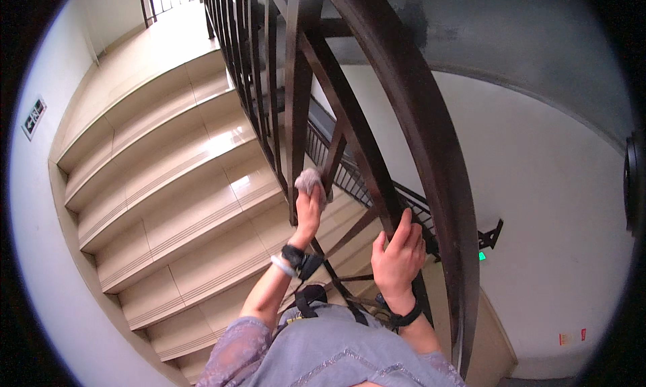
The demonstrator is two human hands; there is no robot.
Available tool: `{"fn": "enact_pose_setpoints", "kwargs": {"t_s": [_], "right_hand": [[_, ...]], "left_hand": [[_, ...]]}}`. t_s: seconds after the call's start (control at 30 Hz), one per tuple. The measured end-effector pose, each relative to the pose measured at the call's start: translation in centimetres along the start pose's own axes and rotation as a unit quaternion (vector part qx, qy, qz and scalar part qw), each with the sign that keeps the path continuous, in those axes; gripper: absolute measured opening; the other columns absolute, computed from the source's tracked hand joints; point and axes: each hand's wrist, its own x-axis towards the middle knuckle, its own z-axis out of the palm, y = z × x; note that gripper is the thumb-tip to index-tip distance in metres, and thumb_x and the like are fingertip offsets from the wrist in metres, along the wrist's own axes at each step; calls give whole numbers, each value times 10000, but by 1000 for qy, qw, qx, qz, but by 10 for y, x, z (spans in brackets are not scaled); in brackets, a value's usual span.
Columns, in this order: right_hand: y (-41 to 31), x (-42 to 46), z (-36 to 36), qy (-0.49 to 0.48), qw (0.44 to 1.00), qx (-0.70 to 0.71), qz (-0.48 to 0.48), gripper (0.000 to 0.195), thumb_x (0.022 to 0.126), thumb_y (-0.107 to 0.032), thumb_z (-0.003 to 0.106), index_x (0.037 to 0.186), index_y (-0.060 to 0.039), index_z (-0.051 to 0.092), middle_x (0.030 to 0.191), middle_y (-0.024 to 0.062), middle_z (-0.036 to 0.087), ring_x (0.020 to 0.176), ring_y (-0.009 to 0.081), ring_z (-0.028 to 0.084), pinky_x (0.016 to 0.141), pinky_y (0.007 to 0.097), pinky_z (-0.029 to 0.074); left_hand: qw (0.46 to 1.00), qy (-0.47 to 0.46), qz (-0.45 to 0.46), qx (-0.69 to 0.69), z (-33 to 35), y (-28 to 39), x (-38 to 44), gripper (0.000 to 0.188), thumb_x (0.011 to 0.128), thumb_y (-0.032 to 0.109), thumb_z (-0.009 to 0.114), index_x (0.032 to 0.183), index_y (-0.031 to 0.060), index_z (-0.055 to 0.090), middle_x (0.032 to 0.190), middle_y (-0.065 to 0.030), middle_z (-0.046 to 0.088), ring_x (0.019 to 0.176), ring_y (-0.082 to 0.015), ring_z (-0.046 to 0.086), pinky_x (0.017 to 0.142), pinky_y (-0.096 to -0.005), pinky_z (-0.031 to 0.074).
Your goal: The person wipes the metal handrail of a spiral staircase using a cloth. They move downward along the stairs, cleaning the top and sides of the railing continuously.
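A crumpled greyish cloth (309, 180) is in my left hand (307, 213), pressed against the dark slanted bars of the stair railing, beside a wide upright post (297, 114). My right hand (401, 258) rests around the lower rail (361, 140) of the same balustrade, its thumb on one side and its fingers on the other. Beyond that hand curves the broad dark brown handrail (434, 124). A thin diagonal bar (353, 230) runs between my two hands. Both wrists carry black straps.
Beige tiled steps (197, 225) with grooved edges rise on the left to a bright landing (151, 34). An exit-type sign (34, 118) is on the left wall. Past the handrail, another railing (348, 172) lies lower in the stairwell, near a white wall (545, 185).
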Motion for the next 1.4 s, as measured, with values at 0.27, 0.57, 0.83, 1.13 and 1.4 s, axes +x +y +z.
{"fn": "enact_pose_setpoints", "kwargs": {"t_s": [0.27,0.57,0.83,1.13,1.4], "right_hand": [[5,3,0,22,999,28,-11,748,775,-109,728,1431,-12,383,1071,211,542,915,396,589,804,493,488],[5,-1,-4,12,998,64,-1,770,772,-105,727,1450,-18,371,1073,214,527,950,397,576,828,492,469],[7,-3,-5,2,996,84,4,773,776,-86,720,1462,-32,367,1074,226,533,951,404,584,844,498,473],[7,-2,-1,5,995,95,18,728,785,-68,717,1438,-39,398,1092,217,551,969,411,585,861,492,475],[-5,0,-2,-2,994,82,70,650,802,-64,691,1401,-27,441,1146,219,573,1035,416,575,896,514,451]], "left_hand": [[881,58,443,156,-3,215,118,401,888,28,571,1281,-43,602,1380,-272,540,1382,-420,428,1146,-457,329],[810,3,493,317,27,212,77,241,800,96,666,1030,34,623,1107,-215,670,1049,-413,633,962,-531,476],[783,-90,580,206,23,210,76,168,808,94,692,972,60,687,1168,-192,681,1182,-423,597,1096,-548,380],[822,58,490,285,8,232,165,481,818,70,697,1271,6,549,1372,-242,547,1312,-404,496,1104,-462,409],[922,143,179,-311,-25,220,174,389,1078,295,426,1298,-13,514,1266,-98,584,1145,-199,561,1008,-346,431]]}}
